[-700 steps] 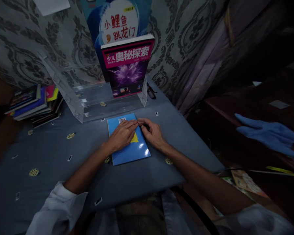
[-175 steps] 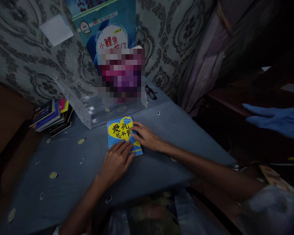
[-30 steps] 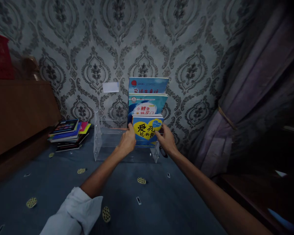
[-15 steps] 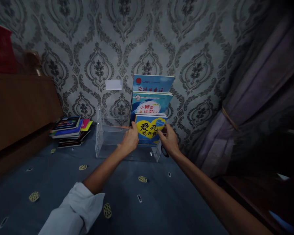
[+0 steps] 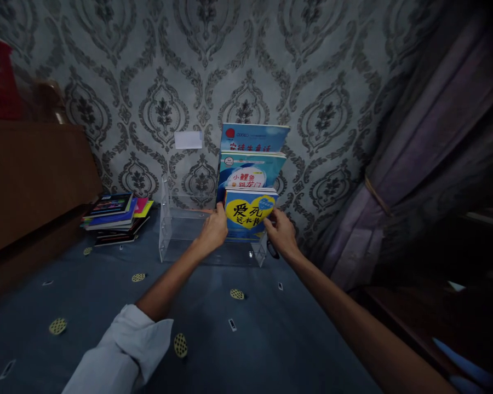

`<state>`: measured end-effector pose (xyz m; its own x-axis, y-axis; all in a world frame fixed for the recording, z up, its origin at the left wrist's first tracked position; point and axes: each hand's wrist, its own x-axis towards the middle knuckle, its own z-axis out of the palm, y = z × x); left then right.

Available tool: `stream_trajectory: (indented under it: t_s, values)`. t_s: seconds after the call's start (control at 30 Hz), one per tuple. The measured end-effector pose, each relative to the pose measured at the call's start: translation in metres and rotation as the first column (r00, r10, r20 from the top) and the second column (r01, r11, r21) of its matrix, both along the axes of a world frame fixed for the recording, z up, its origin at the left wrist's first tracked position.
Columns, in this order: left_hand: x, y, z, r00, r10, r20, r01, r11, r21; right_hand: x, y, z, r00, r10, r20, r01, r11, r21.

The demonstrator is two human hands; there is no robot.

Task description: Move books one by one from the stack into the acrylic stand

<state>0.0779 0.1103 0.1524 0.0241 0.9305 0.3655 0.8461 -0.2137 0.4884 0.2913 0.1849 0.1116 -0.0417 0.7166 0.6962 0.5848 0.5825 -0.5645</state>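
Observation:
A blue book with a yellow heart [image 5: 248, 217] stands upright at the front of a clear acrylic book rack [image 5: 184, 253]. My left hand [image 5: 214, 229] is closed on its left edge, and my right hand [image 5: 281, 232] grips its right edge with the thumb on the cover. White page edges at its top suggest more than one book there. Behind it rises a light-blue book with a white oval [image 5: 250, 164]. Farther back and higher stands another blue book with red lettering [image 5: 254, 137]. The lower parts of these rear books are hidden.
A stack of books [image 5: 113, 219] lies on the dark blue patterned cloth [image 5: 205, 306] at the left, beside a brown wooden cabinet [image 5: 33, 180]. A dark looped object [image 5: 273, 250] sits right of the rack. A tied curtain [image 5: 365, 230] hangs at the right, and patterned wallpaper backs everything.
The whole view has shifted slightly. Both hands keep their hold on the front book, which stays in about the same place on the rack.

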Motion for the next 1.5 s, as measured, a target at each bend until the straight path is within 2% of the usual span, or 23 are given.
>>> stream_trajectory:
  t_s: [0.3,0.57,0.97,1.17,1.3,1.4,1.5]
  values:
    - [-0.002,0.001,-0.004,0.999,-0.022,0.040,0.022,1.000,0.010,-0.003,-0.006,-0.007,0.996,-0.055,0.064,0.055,0.998,0.014]
    - [0.002,0.000,-0.003,1.000,0.003,-0.005,-0.003,1.000,0.009,-0.008,-0.007,-0.020,0.999,-0.048,0.009,0.048,0.999,0.008]
    - [0.005,-0.002,-0.003,0.997,0.026,-0.078,-0.026,1.000,-0.001,-0.011,-0.010,-0.017,0.998,-0.058,0.007,0.058,0.998,-0.015]
    - [-0.002,-0.002,-0.001,1.000,-0.031,0.002,0.031,1.000,-0.003,-0.008,-0.012,-0.018,0.999,-0.036,-0.009,0.036,0.999,-0.021]
    - [-0.021,-0.009,-0.013,0.994,-0.091,0.067,0.082,0.990,0.116,-0.001,-0.022,-0.026,0.997,-0.035,-0.072,0.032,0.999,-0.033]
    - [-0.039,-0.024,-0.030,0.993,-0.107,0.040,0.096,0.973,0.211,0.003,-0.040,-0.035,0.994,-0.017,-0.111,0.013,0.999,-0.039]
    - [-0.060,-0.044,-0.052,0.992,-0.128,-0.015,0.128,0.959,0.252,-0.003,-0.066,-0.045,0.994,0.062,-0.092,-0.073,0.990,-0.119]
